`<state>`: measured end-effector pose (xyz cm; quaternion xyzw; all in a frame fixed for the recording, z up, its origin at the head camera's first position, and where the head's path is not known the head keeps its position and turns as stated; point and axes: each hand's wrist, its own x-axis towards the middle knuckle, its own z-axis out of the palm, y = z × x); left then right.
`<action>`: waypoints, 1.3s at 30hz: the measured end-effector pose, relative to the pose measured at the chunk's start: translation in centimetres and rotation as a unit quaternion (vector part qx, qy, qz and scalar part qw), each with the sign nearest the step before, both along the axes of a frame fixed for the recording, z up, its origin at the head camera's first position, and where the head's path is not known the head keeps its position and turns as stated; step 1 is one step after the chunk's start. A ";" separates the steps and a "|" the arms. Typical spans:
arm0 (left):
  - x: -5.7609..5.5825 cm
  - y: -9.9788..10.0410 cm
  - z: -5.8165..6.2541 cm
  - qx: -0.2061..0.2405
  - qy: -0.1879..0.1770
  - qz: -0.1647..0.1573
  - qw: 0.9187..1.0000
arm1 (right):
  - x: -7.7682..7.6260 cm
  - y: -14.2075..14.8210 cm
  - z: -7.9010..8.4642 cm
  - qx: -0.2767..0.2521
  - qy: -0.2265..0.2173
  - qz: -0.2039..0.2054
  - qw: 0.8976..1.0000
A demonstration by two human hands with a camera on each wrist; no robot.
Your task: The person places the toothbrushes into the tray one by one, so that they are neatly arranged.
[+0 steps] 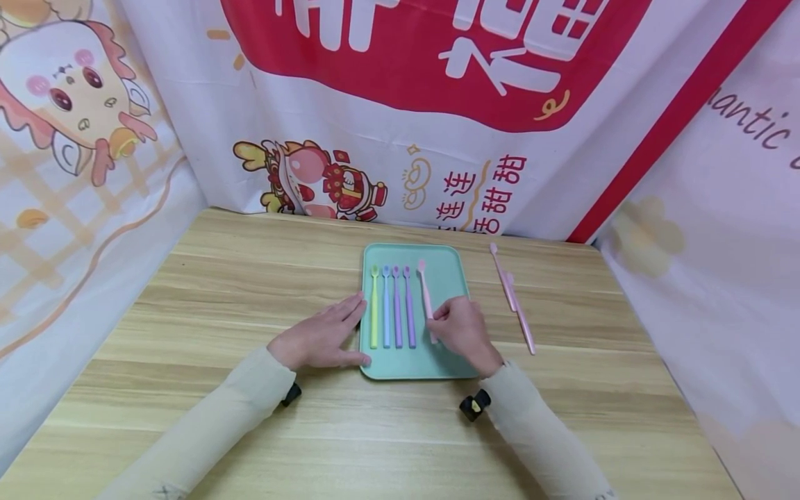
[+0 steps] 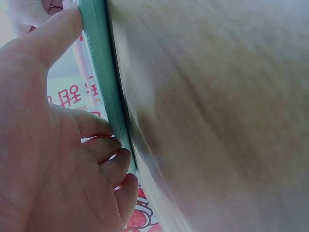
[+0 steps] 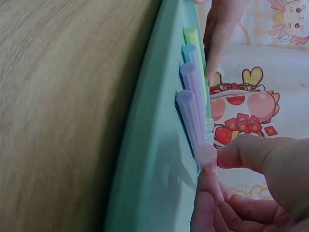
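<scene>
Head view shows my right hand (image 1: 462,326) clamped, thumb and fingers pinching a pink toothbrush (image 1: 426,295) near its handle end, over the right half of the green tray (image 1: 400,365). That grip is so far from the bristles that, I'd judge, a small twist of my wrist could swing the head sideways into the nearest purple toothbrush (image 1: 410,312) and push the neat row askew. The brush already slants a little against that row, so letting go now might leave it crooked; whether its head touches the tray I can't tell. My left hand (image 1: 325,338) lies with thumb and fingers spread along the tray's left rim; pressing too hard there could slide the tray across the desk (image 1: 237,292) or tip it. To the right, outside the tray, two more pink toothbrushes (image 1: 505,281) lie close alongside each other, and a careless sweep of my right hand or sleeve (image 1: 531,417) could knock them.
</scene>
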<state>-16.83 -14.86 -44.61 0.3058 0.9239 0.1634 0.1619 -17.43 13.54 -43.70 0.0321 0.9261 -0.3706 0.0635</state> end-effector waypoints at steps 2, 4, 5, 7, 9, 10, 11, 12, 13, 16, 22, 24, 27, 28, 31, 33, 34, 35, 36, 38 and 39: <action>0.1 0.0 0.0 0.002 0.001 -0.002 1.000 | 0.0 -0.1 -0.2 0.000 -0.008 -0.001 1.000; 0.1 0.0 0.0 0.005 0.003 -0.004 1.000 | -0.1 -0.3 -0.3 0.001 -0.009 -0.001 1.000; 0.1 0.0 0.1 0.006 0.004 -0.005 1.000 | -0.1 -0.3 -0.4 0.002 -0.010 0.000 1.000; 0.1 0.0 0.1 0.007 0.005 -0.007 1.000 | -0.1 -0.4 -0.5 0.005 -0.008 0.002 1.000; 0.1 0.0 0.0 0.009 0.007 -0.007 1.000 | 0.0 -0.4 -0.7 0.009 -0.004 0.004 1.000; 0.1 0.0 0.0 0.008 0.007 -0.007 1.000 | 0.0 -0.4 -0.7 0.009 -0.003 0.004 1.000; 0.1 0.0 0.0 0.008 0.007 -0.007 1.000 | 0.0 -0.5 -0.7 0.009 -0.003 0.004 1.000; 0.1 0.0 0.0 0.008 0.007 -0.007 1.000 | 0.0 -0.5 -0.8 0.010 -0.003 0.003 1.000; 0.1 0.0 0.0 0.007 0.008 -0.006 1.000 | 0.0 -0.5 -0.8 0.009 -0.003 0.003 1.000; 0.1 0.0 0.0 0.006 0.008 -0.005 1.000 | 0.0 -0.6 -0.9 0.008 -0.005 0.001 1.000; 0.0 0.0 -0.1 0.007 0.006 -0.003 1.000 | 0.0 -0.9 -1.2 0.012 -0.006 0.000 1.000; 0.0 0.0 -0.1 0.008 0.005 -0.002 1.000 | 0.0 -0.9 -1.3 0.016 -0.004 0.001 1.000; 0.1 0.0 -0.1 0.008 0.004 -0.002 1.000 | -0.1 -0.9 -1.4 0.021 0.000 0.003 1.000; 0.1 0.0 0.0 0.008 0.004 -0.002 1.000 | -0.1 -0.9 -1.4 0.023 0.001 0.004 1.000; 0.1 0.0 0.0 0.006 0.004 -0.002 1.000 | -0.1 -0.9 -1.4 0.029 0.005 0.006 1.000; 0.1 0.0 0.0 0.006 0.005 -0.002 1.000 | -0.1 -0.9 -1.4 0.032 0.007 0.008 0.999; 0.1 0.0 0.0 0.006 0.005 -0.002 1.000 | -0.1 -0.9 -1.5 0.034 0.008 0.008 0.999; 0.1 0.0 0.0 0.006 0.005 -0.002 1.000 | -0.2 -0.9 -1.5 0.035 0.008 0.008 0.999; 0.1 0.0 0.0 0.006 0.005 -0.002 1.000 | -0.2 -0.9 -1.5 0.035 0.008 0.008 0.999; 0.1 0.0 0.0 0.005 0.004 -0.002 1.000 | -0.2 -0.9 -1.6 0.034 0.008 0.007 0.999; 0.1 0.0 -0.1 0.005 0.004 -0.002 1.000 | -0.2 -0.9 -1.6 0.033 0.007 0.006 0.999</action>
